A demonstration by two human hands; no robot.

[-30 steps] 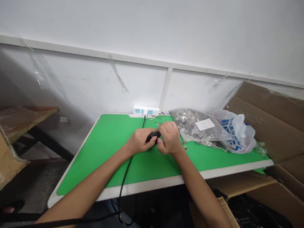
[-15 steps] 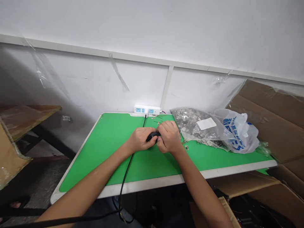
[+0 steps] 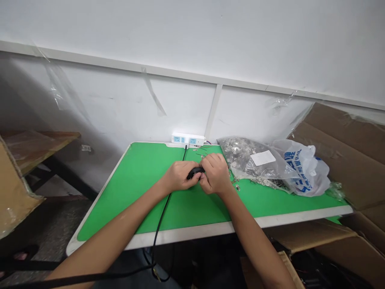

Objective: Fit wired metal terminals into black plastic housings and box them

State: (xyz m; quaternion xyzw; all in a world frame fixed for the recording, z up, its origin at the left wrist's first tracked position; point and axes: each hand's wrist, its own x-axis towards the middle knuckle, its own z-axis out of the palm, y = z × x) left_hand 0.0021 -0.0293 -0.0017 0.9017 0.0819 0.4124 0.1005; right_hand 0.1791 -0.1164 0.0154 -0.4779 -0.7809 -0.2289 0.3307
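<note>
Head view: the black part (image 3: 195, 173) is between both hands, over the middle of the green table (image 3: 120, 200). The left hand (image 3: 179, 176) grasps its left side, thumb along the near face; the right hand (image 3: 215, 172) is clenched on its right end, thumb and fingers pinching. Progress: handling appears under way, as the part is held and not set down. What is done on it and what is left cannot be told (the fingers hide much of it). Small metal pieces (image 3: 238, 187) lie loose beside the clear bag (image 3: 240, 156), which holds many more, so that stock appears largely unused. The white bag (image 3: 319, 172) adjoins on the right. A cord (image 3: 163, 214) runs from the power strip (image 3: 200, 141); whether it joins the part is not visible.
</note>
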